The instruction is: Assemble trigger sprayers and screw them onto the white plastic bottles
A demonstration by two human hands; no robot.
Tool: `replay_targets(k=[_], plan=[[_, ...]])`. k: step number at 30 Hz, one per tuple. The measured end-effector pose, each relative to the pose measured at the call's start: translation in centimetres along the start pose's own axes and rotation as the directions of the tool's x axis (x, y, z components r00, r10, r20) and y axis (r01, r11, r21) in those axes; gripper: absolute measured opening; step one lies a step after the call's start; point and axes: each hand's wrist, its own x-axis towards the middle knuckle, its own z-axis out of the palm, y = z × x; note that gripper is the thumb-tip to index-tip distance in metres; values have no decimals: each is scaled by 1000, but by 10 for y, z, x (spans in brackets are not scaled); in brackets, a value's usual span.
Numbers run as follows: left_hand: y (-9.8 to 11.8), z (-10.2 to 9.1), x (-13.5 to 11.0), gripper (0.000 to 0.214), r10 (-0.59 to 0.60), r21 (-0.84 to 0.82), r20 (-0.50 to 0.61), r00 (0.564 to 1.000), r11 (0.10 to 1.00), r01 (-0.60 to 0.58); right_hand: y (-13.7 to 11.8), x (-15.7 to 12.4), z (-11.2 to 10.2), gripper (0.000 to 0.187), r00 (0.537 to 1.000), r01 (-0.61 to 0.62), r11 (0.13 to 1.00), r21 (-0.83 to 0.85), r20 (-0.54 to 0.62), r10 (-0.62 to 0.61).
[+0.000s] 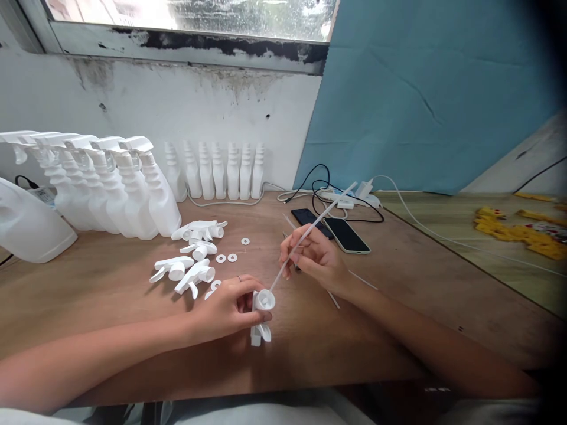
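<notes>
While, in the head view, my left hand [224,304] clamps a white plastic trigger-sprayer head [265,307] towards six o'clock, its round socket [266,298] upward, my right hand [319,257] pinches a thin, straight, whitish plastic tube [325,211] whose lower tip sits by the socket's one o'clock edge, contact unclear. I judge this the tube-to-socket step; the next move calls for centring that tip.

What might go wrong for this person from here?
The right hand holds the thin tube with its lower end sticking out, so that end might bend against the sprayer head. The left hand is close to loose washers and might brush some aside.
</notes>
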Motion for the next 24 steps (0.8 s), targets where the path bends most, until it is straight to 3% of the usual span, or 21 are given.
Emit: replay_targets(k=[6, 10, 13, 20, 24], plan=[[-2, 0, 1, 19, 9, 2, -5, 1000, 1000, -9, -3, -5, -2, 10, 991, 20, 983, -182, 132, 5], [-3, 0, 2, 20, 4, -1, -4, 1000, 1000, -4, -5, -2, -2, 11, 958, 141, 901, -411, 286, -19], [-2, 0, 2, 19, 10, 6, -8, 1000, 1000, -10, -6, -1, 0, 11, 929, 200, 866, -458, 369, -20], [-1, 1, 3, 21, 27, 8, -17, 999, 1000, -27, -6, -5, 8, 14, 918, 248, 828, -503, 394, -36], [-3, 1, 3, 22, 40, 3, -11, 999, 999, -40, 0, -10, 11, 16, 933, 187, 819, -543, 360, 26]])
